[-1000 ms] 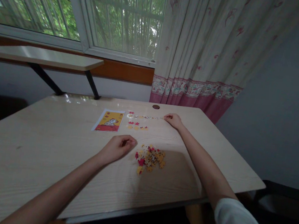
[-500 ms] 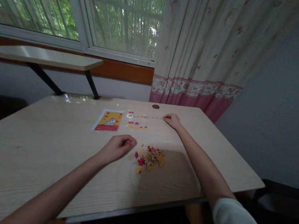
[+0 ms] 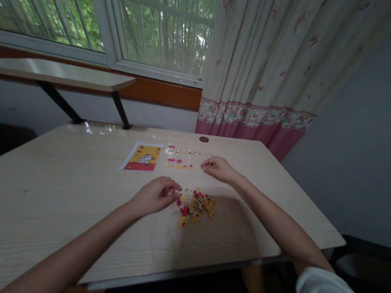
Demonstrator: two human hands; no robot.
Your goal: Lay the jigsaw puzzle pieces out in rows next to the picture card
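Note:
A loose pile of jigsaw puzzle pieces (image 3: 197, 206) in yellow, red and white lies on the table in front of me. My left hand (image 3: 156, 195) is at the pile's left edge, thumb and fingers apart, with no piece visible in it. Beyond the pile, my right hand (image 3: 220, 169) hovers over the table, its fingers loosely curved and apart, seemingly holding nothing. Just past its fingertips runs a row of pale pieces (image 3: 194, 154). Nearer are a few red pieces (image 3: 174, 160) and a short row of yellow pieces (image 3: 179, 166).
A printed picture sheet (image 3: 143, 157) with a white animal on yellow and red lies left of the rows. At the table's back are a dark round disc (image 3: 204, 139) and a raised shelf (image 3: 59, 73) on black legs. A curtain (image 3: 260, 69) hangs behind.
My right hand has come back from the right end of the pale row, toward me and slightly left. My left hand has shifted slightly right to the pile, its fingers opening.

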